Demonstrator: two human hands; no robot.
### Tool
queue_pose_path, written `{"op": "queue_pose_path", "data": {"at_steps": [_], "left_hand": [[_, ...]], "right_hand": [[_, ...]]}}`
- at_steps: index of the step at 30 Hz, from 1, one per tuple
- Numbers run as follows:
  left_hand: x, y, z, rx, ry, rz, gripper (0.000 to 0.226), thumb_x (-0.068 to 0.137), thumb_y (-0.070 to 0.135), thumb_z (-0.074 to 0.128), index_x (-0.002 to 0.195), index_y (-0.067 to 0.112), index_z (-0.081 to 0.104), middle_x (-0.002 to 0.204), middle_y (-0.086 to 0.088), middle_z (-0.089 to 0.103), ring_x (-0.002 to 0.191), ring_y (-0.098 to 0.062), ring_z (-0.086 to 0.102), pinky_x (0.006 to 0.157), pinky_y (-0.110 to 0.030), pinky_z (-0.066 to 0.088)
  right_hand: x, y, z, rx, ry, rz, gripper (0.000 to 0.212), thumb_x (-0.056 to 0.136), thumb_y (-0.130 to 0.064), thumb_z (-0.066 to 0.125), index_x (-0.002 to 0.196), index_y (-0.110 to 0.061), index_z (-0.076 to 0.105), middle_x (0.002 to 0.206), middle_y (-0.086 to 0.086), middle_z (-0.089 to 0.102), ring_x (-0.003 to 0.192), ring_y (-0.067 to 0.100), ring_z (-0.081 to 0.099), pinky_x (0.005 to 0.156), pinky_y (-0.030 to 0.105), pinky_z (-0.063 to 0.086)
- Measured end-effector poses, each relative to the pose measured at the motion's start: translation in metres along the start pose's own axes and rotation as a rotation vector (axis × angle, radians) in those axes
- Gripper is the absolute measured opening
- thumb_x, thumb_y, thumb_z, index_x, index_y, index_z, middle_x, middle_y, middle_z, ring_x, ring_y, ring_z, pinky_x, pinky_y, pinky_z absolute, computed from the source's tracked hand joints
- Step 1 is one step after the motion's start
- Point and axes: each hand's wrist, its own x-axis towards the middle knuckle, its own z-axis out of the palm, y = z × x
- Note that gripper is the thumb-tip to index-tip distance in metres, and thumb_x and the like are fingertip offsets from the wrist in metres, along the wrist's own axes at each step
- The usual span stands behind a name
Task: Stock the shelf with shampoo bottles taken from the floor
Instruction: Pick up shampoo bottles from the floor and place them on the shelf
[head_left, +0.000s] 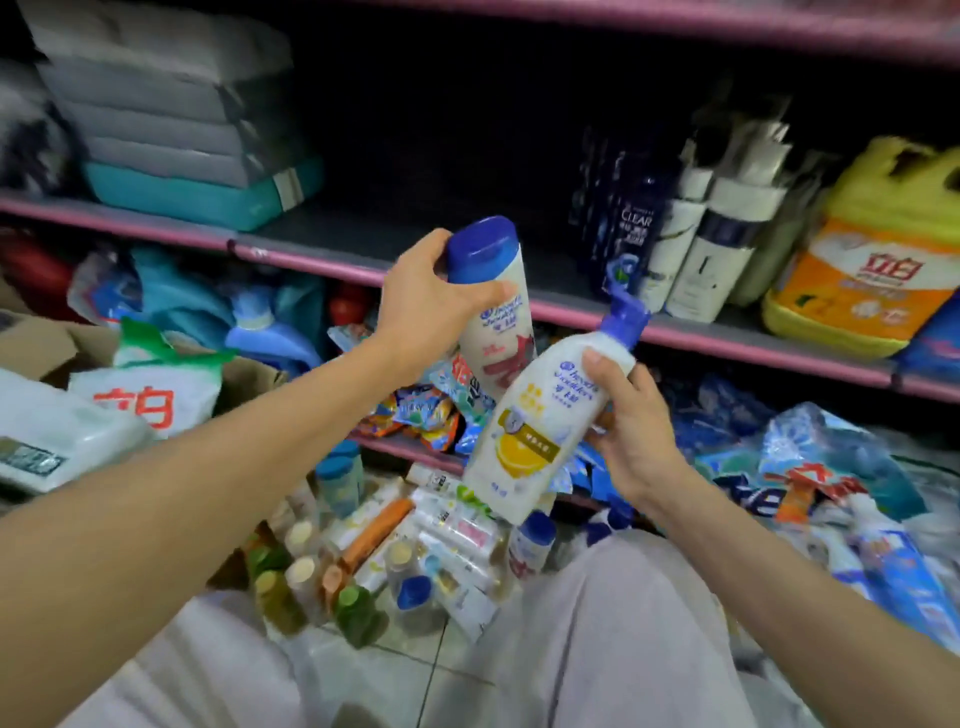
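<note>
My left hand (434, 306) grips a white shampoo bottle with a blue flip cap (491, 291), held upright in front of the pink-edged shelf (363, 270). My right hand (631, 431) holds a white pump bottle with a blue pump and a lemon label (535, 421), tilted with its pump toward the shelf. Both bottles hang in the air, close together, below the shelf's front edge. More small bottles and tubes (374, 561) stand and lie on the tiled floor between my knees.
On the shelf at the right stand a dark Clear bottle (631, 228), white pump bottles (717, 239) and a yellow detergent jug (867, 260). Folded packs (171, 130) fill the shelf's left. Detergent bags (150, 384) and packets crowd the lower shelf.
</note>
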Motion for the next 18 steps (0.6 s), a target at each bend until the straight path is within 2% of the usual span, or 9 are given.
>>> {"op": "queue_pose_path", "data": {"at_steps": [3,6,8,11,13,16,18], "left_hand": [[0.039,0.028,0.001,-0.004,0.054,0.019,0.035,0.06,0.03,0.084,0.083,0.024,0.059,0.084,0.007,0.069,0.073,-0.005,0.063,0.064,-0.032,0.056],[0.08,0.051,0.013,0.014,0.1,0.046,0.033,0.061,0.027,0.085,0.077,0.027,0.056,0.079,0.014,0.065,0.064,0.004,0.059,0.059,-0.016,0.05],[0.104,0.058,0.026,0.052,0.089,0.068,0.032,0.061,0.024,0.084,0.077,0.025,0.056,0.077,0.014,0.063,0.062,0.004,0.056,0.055,-0.011,0.045],[0.13,0.054,0.048,0.094,0.054,0.072,0.034,0.065,0.019,0.083,0.09,0.016,0.059,0.086,0.008,0.066,0.077,-0.009,0.062,0.067,-0.022,0.051],[0.143,0.044,0.06,0.128,0.04,0.053,0.037,0.067,0.019,0.083,0.095,0.014,0.059,0.092,0.005,0.066,0.084,-0.014,0.063,0.074,-0.029,0.053],[0.16,0.026,0.072,0.16,0.049,0.017,0.036,0.068,0.019,0.083,0.094,0.017,0.058,0.095,0.004,0.065,0.085,-0.016,0.063,0.077,-0.03,0.052],[0.172,0.021,0.073,0.155,0.03,-0.002,0.037,0.069,0.02,0.082,0.096,0.021,0.057,0.098,0.004,0.065,0.086,-0.015,0.062,0.077,-0.028,0.05]], "right_hand": [[-0.003,0.003,0.012,-0.027,-0.022,0.016,0.021,0.079,-0.024,0.072,0.094,-0.017,0.059,0.091,0.002,0.072,0.074,0.012,0.07,0.053,0.023,0.052],[-0.006,-0.001,0.017,-0.115,-0.065,-0.027,0.032,0.073,-0.023,0.078,0.095,-0.013,0.059,0.09,0.006,0.072,0.075,0.015,0.07,0.055,0.024,0.054],[-0.006,-0.006,0.016,-0.18,-0.098,-0.057,0.04,0.065,-0.029,0.079,0.097,-0.014,0.06,0.095,0.008,0.072,0.084,0.022,0.071,0.065,0.031,0.058],[-0.004,-0.015,0.011,-0.21,-0.123,-0.08,0.043,0.052,-0.039,0.083,0.09,-0.026,0.065,0.095,0.004,0.072,0.088,0.023,0.071,0.071,0.042,0.059],[-0.001,-0.018,0.005,-0.197,-0.123,-0.085,0.044,0.044,-0.041,0.084,0.083,-0.03,0.067,0.093,0.001,0.073,0.086,0.02,0.071,0.07,0.039,0.059],[0.003,-0.022,-0.005,-0.202,-0.12,-0.094,0.046,0.037,-0.04,0.083,0.079,-0.028,0.068,0.087,0.001,0.073,0.081,0.02,0.071,0.069,0.04,0.059],[0.006,-0.026,-0.01,-0.209,-0.134,-0.097,0.045,0.035,-0.039,0.083,0.077,-0.029,0.068,0.084,-0.001,0.073,0.075,0.015,0.071,0.059,0.03,0.057]]}}
